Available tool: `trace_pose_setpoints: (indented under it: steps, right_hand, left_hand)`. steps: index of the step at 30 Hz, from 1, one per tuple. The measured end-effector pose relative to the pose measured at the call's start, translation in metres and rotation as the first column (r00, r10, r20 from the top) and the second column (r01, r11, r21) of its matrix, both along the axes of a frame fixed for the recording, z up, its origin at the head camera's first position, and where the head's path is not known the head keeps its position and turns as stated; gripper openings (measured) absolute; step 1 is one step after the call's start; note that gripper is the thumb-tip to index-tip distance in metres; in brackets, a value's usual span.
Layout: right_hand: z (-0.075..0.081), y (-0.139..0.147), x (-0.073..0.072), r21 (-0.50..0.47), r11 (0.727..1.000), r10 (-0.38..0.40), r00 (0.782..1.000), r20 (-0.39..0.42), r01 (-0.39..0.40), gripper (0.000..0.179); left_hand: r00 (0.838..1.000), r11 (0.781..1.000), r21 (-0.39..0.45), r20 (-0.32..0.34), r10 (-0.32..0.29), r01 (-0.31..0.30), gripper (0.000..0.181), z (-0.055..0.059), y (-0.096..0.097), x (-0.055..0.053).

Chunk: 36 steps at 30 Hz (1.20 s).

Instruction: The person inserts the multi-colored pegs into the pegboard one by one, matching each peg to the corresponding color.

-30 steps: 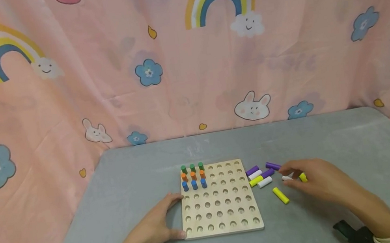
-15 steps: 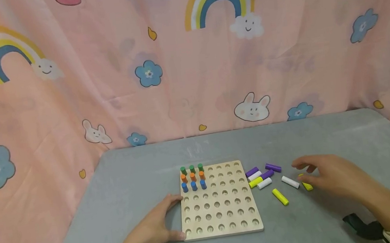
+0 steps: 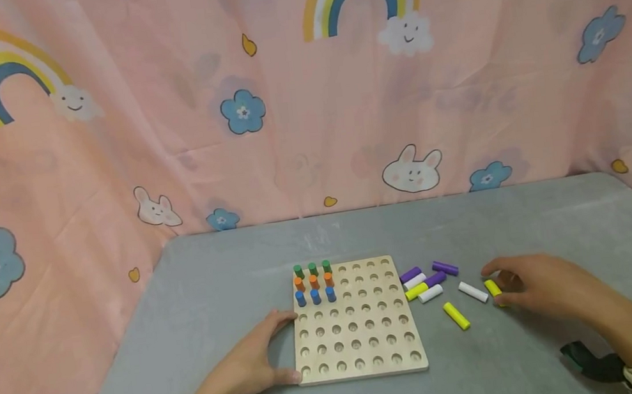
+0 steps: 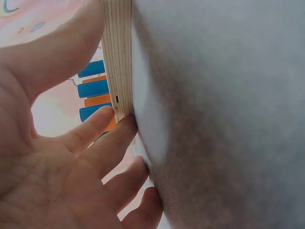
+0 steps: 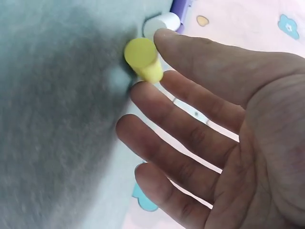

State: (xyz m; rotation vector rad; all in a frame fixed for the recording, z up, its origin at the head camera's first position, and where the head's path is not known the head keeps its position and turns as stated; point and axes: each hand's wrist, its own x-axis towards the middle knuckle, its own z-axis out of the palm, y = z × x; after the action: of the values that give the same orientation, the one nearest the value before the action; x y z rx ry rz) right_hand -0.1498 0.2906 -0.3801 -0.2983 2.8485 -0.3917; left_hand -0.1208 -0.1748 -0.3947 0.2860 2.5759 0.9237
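Note:
A wooden pegboard (image 3: 329, 339) with rows of round holes lies on the grey table. Green pegs (image 3: 312, 270), orange pegs (image 3: 313, 282) and blue pegs (image 3: 315, 296) stand upright in three short rows at its far left corner. Along the board's left edge rests my left hand (image 3: 244, 368), thumb near the front corner, fingertips against the side. My right hand (image 3: 551, 284) is around a yellow peg (image 3: 492, 287) lying at the right; the right wrist view has the thumb tip right at this peg (image 5: 142, 55), with the fingers loosely bent beside it.
Between board and right hand lie loose pegs: purple pegs (image 3: 445, 267), white pegs (image 3: 472, 292) and another yellow peg (image 3: 456, 316). Behind the table (image 3: 230, 264) hangs a pink patterned curtain (image 3: 298, 141).
My right hand has moved right, away from a white peg that now lies uncovered, and has come down around the yellow peg. My left hand stays at the board's edge.

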Motion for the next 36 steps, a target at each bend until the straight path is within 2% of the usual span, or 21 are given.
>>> trace_pose_setpoints:
  steps: [6, 12, 16, 23, 31, 36]
  right_hand:
    - [-0.005, -0.006, 0.000, -0.022, 1.000, 0.004, 1.000, 0.020, -0.004, 0.047]
    - [-0.004, -0.011, 0.001, -0.041, 0.998, 0.040, 0.999, 0.017, -0.039, 0.043]
    - [-0.004, -0.015, 0.001, -0.044, 0.996, 0.071, 0.997, -0.001, -0.071, 0.040]
    - [-0.006, -0.018, 0.003, -0.055, 0.995, 0.079, 0.997, -0.018, -0.080, 0.038]
    - [-0.005, -0.020, 0.006, -0.062, 0.996, 0.057, 0.996, -0.070, -0.062, 0.035]
    - [-0.004, -0.019, 0.007, -0.095, 0.993, 0.052, 0.988, -0.147, -0.066, 0.030]
  left_hand:
    - [1.000, 1.000, 0.010, -0.004, -0.012, 0.012, 0.093, -0.001, -0.001, -0.001]
    - [1.000, 1.000, 0.017, -0.012, -0.018, 0.018, 0.093, -0.002, -0.001, -0.001]
    - [1.000, 1.000, 0.020, -0.014, -0.015, 0.016, 0.093, -0.002, 0.000, -0.001]
    - [1.000, 1.000, 0.019, -0.012, -0.010, 0.010, 0.093, -0.001, 0.000, 0.000]
    - [1.000, 1.000, 0.019, -0.004, -0.002, 0.002, 0.093, -0.001, 0.000, 0.000]
    - [1.000, 1.000, 0.024, 0.001, 0.005, -0.005, 0.093, -0.001, 0.000, 0.000]
